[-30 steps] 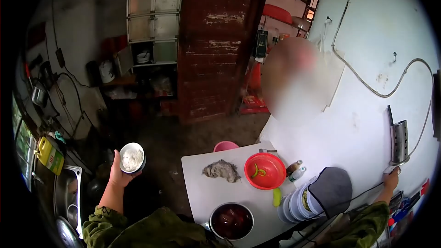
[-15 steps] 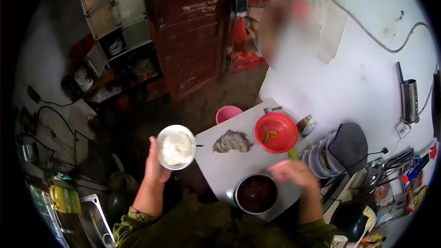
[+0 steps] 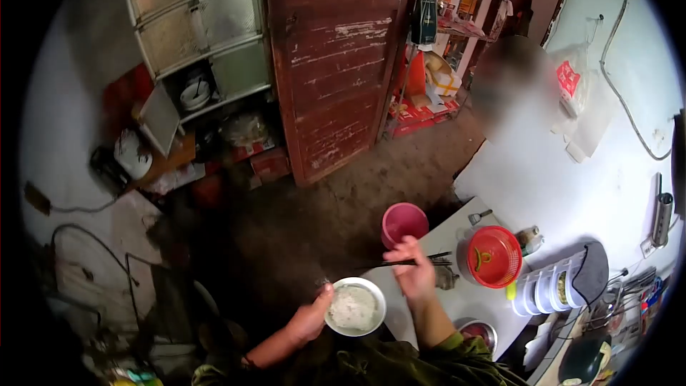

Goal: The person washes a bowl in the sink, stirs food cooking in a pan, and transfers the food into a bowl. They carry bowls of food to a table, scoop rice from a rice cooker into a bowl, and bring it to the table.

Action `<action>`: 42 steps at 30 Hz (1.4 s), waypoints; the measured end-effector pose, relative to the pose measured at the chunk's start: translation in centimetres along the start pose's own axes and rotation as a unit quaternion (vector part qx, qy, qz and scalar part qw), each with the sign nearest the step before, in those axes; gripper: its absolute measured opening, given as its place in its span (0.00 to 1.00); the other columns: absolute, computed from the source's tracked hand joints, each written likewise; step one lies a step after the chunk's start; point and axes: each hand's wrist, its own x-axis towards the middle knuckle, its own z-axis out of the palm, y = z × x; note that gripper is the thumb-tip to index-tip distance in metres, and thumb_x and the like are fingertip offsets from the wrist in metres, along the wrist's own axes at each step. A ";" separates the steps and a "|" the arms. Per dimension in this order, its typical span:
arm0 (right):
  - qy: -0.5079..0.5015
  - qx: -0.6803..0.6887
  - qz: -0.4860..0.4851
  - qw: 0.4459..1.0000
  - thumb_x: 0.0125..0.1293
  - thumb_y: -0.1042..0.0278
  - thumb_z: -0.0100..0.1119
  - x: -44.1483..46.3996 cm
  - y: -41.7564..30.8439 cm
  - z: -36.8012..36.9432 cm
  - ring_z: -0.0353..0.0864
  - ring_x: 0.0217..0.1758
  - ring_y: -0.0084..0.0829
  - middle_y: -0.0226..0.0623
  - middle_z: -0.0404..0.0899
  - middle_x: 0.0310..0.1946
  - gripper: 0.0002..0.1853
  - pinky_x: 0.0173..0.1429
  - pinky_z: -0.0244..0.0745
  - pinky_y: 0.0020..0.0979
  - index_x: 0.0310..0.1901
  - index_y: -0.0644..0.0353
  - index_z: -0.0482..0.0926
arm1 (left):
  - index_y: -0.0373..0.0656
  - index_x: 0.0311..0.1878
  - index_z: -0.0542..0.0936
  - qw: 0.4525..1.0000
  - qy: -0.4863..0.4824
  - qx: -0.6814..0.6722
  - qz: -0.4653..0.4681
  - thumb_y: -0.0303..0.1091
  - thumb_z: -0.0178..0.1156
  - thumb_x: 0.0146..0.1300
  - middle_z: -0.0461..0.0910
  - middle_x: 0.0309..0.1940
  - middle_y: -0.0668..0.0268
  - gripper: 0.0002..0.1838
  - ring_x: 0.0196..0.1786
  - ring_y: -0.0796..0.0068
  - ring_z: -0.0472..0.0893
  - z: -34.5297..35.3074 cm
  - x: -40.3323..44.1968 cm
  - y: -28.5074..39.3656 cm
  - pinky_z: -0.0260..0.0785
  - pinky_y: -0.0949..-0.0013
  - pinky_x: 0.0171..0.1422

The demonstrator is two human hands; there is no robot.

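My left hand (image 3: 309, 318) is closed on the side of a white bowl (image 3: 383, 307), which holds a pale white food (image 3: 354, 307) that looks like rice. Just right of the bowl, my right hand (image 3: 416, 271) is raised, its fingers closed around dark chopsticks (image 3: 441, 259) that stick out to both sides. Behind that hand, a crumpled grey cloth-like thing (image 3: 447, 279) lies partly hidden on the white table (image 3: 400, 320). A metal pot (image 3: 491, 334) with dark contents stands near the table's front, half covered by my right forearm.
A red basket (image 3: 516, 257) with green peppers (image 3: 483, 257) sits on the table's right side. Beside it are clear stacked containers (image 3: 547, 292) and small bottles (image 3: 529, 239). A pink bucket (image 3: 404, 223) stands past the table's far edge. A blurred figure (image 3: 514, 86) is near the wall.
The view has swung left. My right hand has moved from beside the pot toward the bowl, and chopsticks now show in it. The bowl stays in my left hand, now closer to my body.
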 end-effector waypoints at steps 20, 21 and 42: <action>0.340 -0.357 -0.186 0.850 0.70 0.54 0.54 45.7 -19.9 -7.1 0.69 0.17 0.27 0.31 0.76 0.23 0.12 0.19 0.61 0.29 0.40 0.53 0.76 | 0.49 0.74 0.59 0.980 0.133 0.062 0.134 0.65 0.42 0.70 0.63 0.70 0.60 0.38 0.70 0.59 0.66 -26.1 23.3 28.3 0.59 0.52 0.72; 0.335 -0.395 -0.264 0.814 0.69 0.49 0.55 47.4 -24.2 -6.8 0.71 0.18 0.27 0.33 0.78 0.24 0.16 0.19 0.64 0.30 0.41 0.55 0.76 | 0.48 0.73 0.60 0.972 0.182 0.075 0.126 0.64 0.42 0.71 0.64 0.69 0.60 0.37 0.69 0.60 0.66 -25.1 25.2 29.9 0.59 0.52 0.71; 0.640 -0.672 -0.340 0.149 0.64 0.64 0.59 50.3 -52.6 -1.0 0.82 0.40 0.50 0.47 0.83 0.35 0.10 0.42 0.76 0.43 0.44 0.57 0.81 | 0.40 0.56 0.75 0.962 -0.193 0.174 -0.084 0.55 0.49 0.72 0.78 0.50 0.62 0.27 0.49 0.70 0.79 1.2 97.1 43.3 0.72 0.67 0.55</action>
